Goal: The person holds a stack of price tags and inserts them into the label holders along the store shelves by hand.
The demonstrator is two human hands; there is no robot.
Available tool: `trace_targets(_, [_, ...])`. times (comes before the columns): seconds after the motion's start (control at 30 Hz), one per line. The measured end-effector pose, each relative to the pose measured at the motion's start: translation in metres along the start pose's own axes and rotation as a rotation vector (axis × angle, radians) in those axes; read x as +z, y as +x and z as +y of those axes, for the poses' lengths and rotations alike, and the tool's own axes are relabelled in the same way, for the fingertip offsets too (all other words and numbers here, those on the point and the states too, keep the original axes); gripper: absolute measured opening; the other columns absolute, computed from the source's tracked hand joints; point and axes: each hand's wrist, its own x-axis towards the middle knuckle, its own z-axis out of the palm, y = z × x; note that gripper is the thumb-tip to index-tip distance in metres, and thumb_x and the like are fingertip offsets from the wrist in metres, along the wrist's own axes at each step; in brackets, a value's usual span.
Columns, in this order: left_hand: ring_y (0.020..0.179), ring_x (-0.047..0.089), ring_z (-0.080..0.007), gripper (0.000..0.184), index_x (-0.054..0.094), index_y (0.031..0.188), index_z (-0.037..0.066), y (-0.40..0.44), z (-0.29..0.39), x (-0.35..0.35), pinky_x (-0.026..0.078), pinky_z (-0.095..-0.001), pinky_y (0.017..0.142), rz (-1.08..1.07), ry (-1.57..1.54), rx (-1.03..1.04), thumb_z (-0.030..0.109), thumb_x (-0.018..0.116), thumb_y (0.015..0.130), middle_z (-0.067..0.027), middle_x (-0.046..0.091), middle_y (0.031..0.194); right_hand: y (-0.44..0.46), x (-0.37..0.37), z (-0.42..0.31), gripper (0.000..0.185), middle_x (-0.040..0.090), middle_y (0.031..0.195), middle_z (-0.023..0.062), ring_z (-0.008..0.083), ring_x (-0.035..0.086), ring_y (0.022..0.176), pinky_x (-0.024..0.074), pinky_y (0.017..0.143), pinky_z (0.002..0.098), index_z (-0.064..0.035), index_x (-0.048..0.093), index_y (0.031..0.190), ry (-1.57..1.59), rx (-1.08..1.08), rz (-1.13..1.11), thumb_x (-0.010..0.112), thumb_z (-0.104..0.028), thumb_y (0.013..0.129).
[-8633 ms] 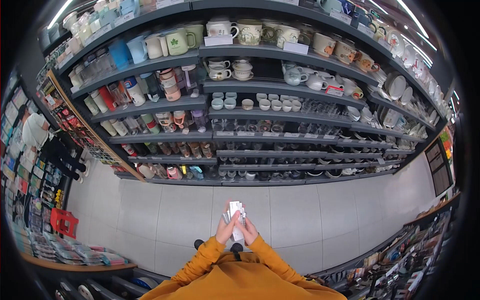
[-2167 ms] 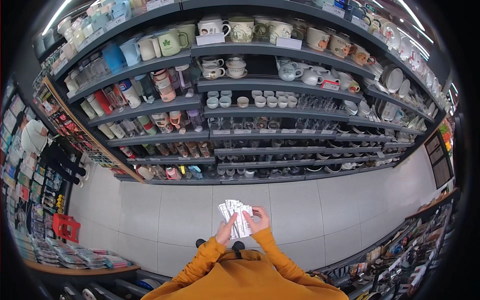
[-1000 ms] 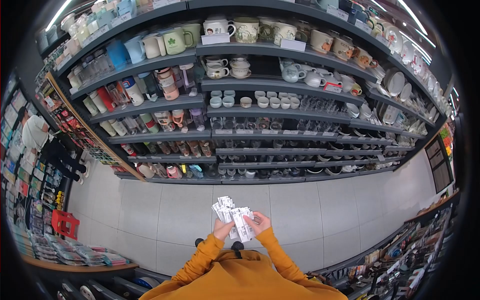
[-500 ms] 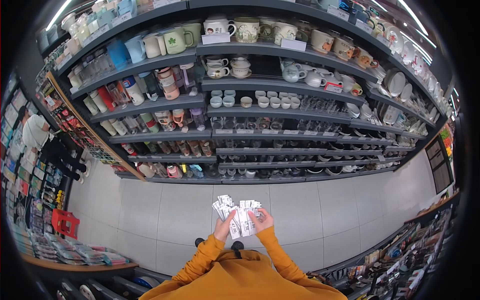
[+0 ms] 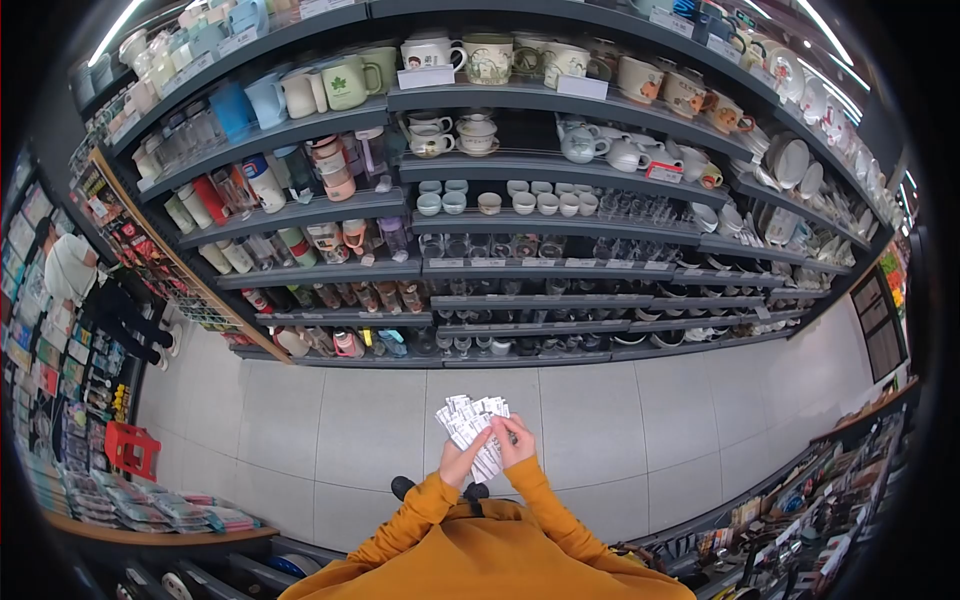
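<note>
A fanned bundle of white printed price tags (image 5: 470,418) is held in front of my body, above the floor. My left hand (image 5: 458,461) grips the bundle from the left, with the thumb lying over the tags. From the right, my right hand (image 5: 514,441) closes its fingers on the bundle's edge. The two hands are close together, and the tags overlap between them. The print is too small to read here. Both arms wear mustard-yellow sleeves.
Ahead stands a long shelf unit (image 5: 560,262) with mugs, teapots, bowls, glasses and bottles. A person (image 5: 75,265) stands at the far left, near a red stool (image 5: 132,449). Packaged goods (image 5: 150,508) lie on a low display at left; more goods hang at the lower right.
My hands have come closer together. The tags, earlier spread in two separate groups, now form one overlapping fan. The shelves look the same.
</note>
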Motion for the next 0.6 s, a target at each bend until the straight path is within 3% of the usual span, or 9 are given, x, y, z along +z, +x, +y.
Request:
trace_targets(0.17, [0.101,0.058,-0.013,0.036,0.052,0.122,0.0,-0.002,0.007,0.0,0.048,-0.0263,0.085,-0.034,-0.123,-0.106,0.012,0.061,0.09,-0.0064,0.059,0.115,0.01,-0.005,0.024,0.029,0.063,0.103,0.0054,0.0113,0.056,0.091,0.0439,0.082,0.0223,0.0029,0.066,0.102,0.513,0.585,-0.036,0.054,-0.023,0.094])
trace_targets(0.27, [0.102,0.058,-0.0139,0.038,0.05,0.124,0.0,0.002,0.007,-0.006,0.048,-0.0266,0.085,-0.07,-0.148,-0.141,0.013,0.061,0.09,-0.007,0.058,0.116,0.018,-0.014,0.026,0.032,0.063,0.107,0.0061,0.0114,0.057,0.091,0.0448,0.083,0.0233,0.002,0.064,0.11,0.693,0.745,-0.153,0.054,-0.025,0.095])
trace_targets(0.37, [0.102,0.059,-0.0147,0.039,0.049,0.126,0.002,0.003,0.012,-0.011,0.049,-0.0275,0.084,-0.07,-0.169,-0.221,0.014,0.06,0.09,-0.0067,0.058,0.116,0.014,-0.018,0.018,0.031,0.062,0.107,0.0072,0.0102,0.058,0.092,0.0469,0.081,0.0241,0.0009,0.062,0.113,0.694,0.645,-0.266,0.057,-0.022,0.093])
trace_targets(0.47, [0.102,0.059,-0.0148,0.04,0.048,0.126,0.003,0.004,0.011,-0.017,0.05,-0.0281,0.085,-0.069,-0.151,-0.255,0.015,0.06,0.091,-0.0066,0.059,0.115,0.016,-0.02,0.023,0.027,0.062,0.104,0.0061,0.01,0.058,0.092,0.0476,0.078,0.0229,-0.0003,0.063,0.112,0.495,0.527,-0.276,0.063,-0.014,0.089])
trace_targets(0.6, [0.101,0.06,-0.0155,0.039,0.049,0.125,-0.001,0.011,-0.003,-0.028,0.049,-0.0279,0.085,-0.085,-0.066,-0.203,0.016,0.06,0.091,-0.0075,0.061,0.111,0.011,-0.015,0.021,0.023,0.06,0.101,0.0041,0.0102,0.057,0.09,0.0472,0.075,0.021,-0.0011,0.064,0.105,0.24,0.212,-0.103,0.067,-0.002,0.083])
